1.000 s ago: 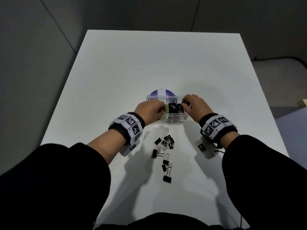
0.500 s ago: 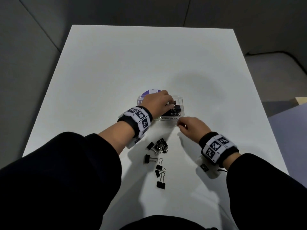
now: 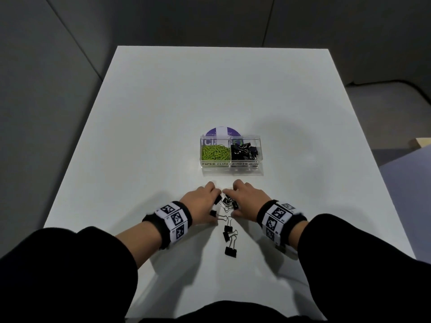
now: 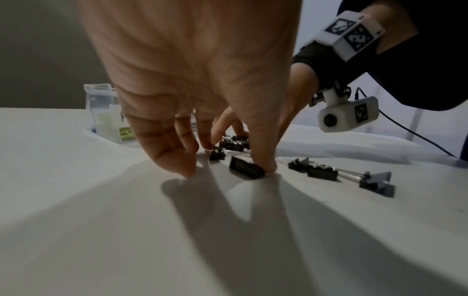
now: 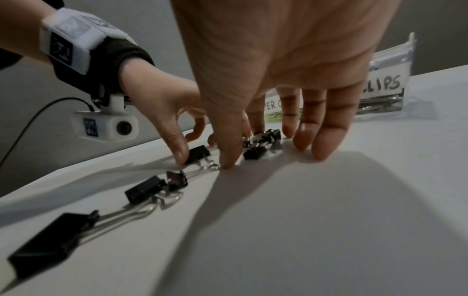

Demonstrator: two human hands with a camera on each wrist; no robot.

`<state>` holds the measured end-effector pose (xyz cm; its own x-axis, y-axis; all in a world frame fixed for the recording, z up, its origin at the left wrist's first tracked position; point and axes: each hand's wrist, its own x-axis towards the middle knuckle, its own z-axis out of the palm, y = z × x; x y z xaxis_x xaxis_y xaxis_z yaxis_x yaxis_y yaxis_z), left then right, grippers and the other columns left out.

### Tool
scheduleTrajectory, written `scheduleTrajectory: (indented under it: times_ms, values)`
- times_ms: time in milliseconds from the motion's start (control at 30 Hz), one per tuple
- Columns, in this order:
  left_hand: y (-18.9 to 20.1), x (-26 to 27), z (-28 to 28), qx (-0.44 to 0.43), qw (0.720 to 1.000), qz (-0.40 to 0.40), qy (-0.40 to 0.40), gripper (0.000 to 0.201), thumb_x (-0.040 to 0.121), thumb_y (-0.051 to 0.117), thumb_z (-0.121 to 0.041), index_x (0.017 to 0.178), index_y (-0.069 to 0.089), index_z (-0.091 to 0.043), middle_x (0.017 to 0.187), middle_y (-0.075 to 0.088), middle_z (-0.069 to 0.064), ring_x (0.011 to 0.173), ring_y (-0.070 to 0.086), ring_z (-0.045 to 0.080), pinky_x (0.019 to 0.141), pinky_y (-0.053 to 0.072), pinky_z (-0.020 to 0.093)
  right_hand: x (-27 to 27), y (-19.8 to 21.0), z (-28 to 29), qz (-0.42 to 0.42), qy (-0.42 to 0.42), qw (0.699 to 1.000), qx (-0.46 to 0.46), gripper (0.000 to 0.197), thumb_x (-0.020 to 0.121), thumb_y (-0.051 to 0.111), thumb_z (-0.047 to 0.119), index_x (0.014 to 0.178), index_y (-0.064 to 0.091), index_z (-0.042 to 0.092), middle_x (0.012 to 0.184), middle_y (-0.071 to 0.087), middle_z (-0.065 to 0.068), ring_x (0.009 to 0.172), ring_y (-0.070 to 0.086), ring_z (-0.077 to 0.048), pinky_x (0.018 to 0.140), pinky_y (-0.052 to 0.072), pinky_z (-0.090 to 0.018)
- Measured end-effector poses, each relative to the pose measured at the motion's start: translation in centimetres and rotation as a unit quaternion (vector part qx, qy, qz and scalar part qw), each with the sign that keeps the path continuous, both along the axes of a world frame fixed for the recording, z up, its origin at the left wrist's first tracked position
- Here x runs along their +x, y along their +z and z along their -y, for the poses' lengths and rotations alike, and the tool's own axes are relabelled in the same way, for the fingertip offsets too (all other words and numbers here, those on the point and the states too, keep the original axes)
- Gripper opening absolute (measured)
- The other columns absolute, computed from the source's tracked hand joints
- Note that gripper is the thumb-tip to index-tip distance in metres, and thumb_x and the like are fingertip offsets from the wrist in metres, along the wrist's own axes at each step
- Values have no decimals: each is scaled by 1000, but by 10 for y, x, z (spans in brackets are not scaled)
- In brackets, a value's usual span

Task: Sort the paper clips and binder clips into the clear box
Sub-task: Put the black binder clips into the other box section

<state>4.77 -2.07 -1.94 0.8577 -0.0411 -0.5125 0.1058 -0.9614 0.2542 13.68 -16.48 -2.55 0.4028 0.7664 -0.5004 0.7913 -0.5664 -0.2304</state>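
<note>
The clear box [image 3: 260,145] stands mid-table, with green paper clips [image 3: 215,153] in its left compartment and black binder clips [image 3: 245,151] in its right. Several loose binder clips [image 3: 228,229] lie in a line on the table, closer to me than the box. My left hand [image 3: 201,199] and right hand [image 3: 248,197] hover on either side of the far end of this line, fingers spread downward. My left thumb [image 4: 264,164] touches one binder clip [image 4: 245,170]. My right fingertips [image 5: 321,146] rest on the table around a small cluster of clips [image 5: 258,144]. Neither hand holds a clip.
A purple round disc [image 3: 221,131] lies flat behind the box. The white table [image 3: 163,101] stretches away beyond the box, with its edges to the left and right. A dark cable [image 3: 396,83] runs along the floor at the right.
The left hand has come back from over the box to the loose clips. The right hand has also dropped onto the clips. The box's contents now show.
</note>
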Motion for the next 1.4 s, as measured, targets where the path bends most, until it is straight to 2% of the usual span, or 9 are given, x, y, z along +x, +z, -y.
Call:
scheduleTrajectory:
  times_ms: [200, 333, 500, 733, 933, 1033, 1133, 1267, 1400]
  values:
    - [-1, 0, 13, 28, 999, 37, 2, 50, 85, 58, -36, 124, 42, -8, 122, 43, 11, 100, 54, 29, 76, 48, 38, -5, -2, -1, 11, -31, 999, 29, 30, 91, 50, 22, 119, 49, 11, 121, 43, -15, 102, 53, -33, 78, 47, -40]
    - [0, 1, 20, 72, 995, 56, -28, 54, 88, 52, -32, 133, 33, -9, 131, 39, 10, 107, 50, 30, 74, 48, 38, -5, -4, -3, 24, -47, 999, 13, 24, 92, 44, 9, 116, 49, 6, 120, 43, -17, 95, 58, -34, 66, 36, -34]
    - [-5, 4, 24, 102, 992, 49, -48, 41, 92, 46, -20, 130, 37, -9, 132, 39, 12, 109, 48, 31, 68, 42, 36, 0, -6, -4, 9, -75, 997, 3, 24, 89, 43, 3, 112, 48, 1, 120, 44, -18, 97, 57, -36, 68, 34, -34]
    - [-13, 11, 23, 87, 996, 16, 2, 48, 88, 49, -8, 133, 31, -15, 125, 37, 17, 94, 55, 34, 67, 44, 37, 9, -3, 8, -6, -108, 994, 10, 23, 89, 44, 10, 111, 42, 4, 115, 49, -15, 94, 56, -34, 67, 33, -34]
    - [-11, 22, 23, 113, 994, -3, -9, 43, 91, 43, -13, 132, 31, -15, 118, 45, 17, 94, 56, 33, 66, 40, 35, 8, 5, 18, -1, -107, 994, 0, 8, 93, 36, 18, 97, 41, 12, 103, 61, -12, 76, 48, -27, 66, 36, -34]
    - [-7, 24, 19, 128, 992, -5, -13, 42, 89, 46, -24, 126, 33, -11, 112, 52, 17, 94, 58, 33, 67, 42, 35, 4, 5, 24, -22, -66, 998, 2, 22, 94, 36, 12, 108, 52, 10, 109, 62, -11, 93, 57, -29, 74, 41, -35]
    - [-6, 23, 16, 138, 990, 8, -13, 39, 90, 44, -29, 122, 34, -9, 108, 55, 17, 91, 60, 33, 66, 43, 35, -9, 6, 31, -27, -13, 999, 31, 30, 95, 40, 10, 121, 52, 18, 117, 59, -6, 103, 58, -27, 79, 43, -34]
    - [-11, 21, 21, 149, 989, 1, -11, 36, 92, 42, -24, 125, 34, -11, 110, 55, 17, 94, 59, 32, 66, 40, 33, -21, 7, 26, 1, 11, 1000, 26, 35, 98, 40, 28, 132, 42, 19, 121, 53, -10, 104, 58, -32, 81, 46, -39]
    - [-13, 16, 19, 137, 991, 2, 8, 34, 94, 41, -24, 125, 34, -11, 109, 54, 17, 91, 60, 32, 64, 39, 33, -22, 1, 14, -7, -13, 1000, 4, 38, 96, 45, 28, 132, 40, 16, 123, 49, -12, 98, 59, -35, 80, 46, -39]
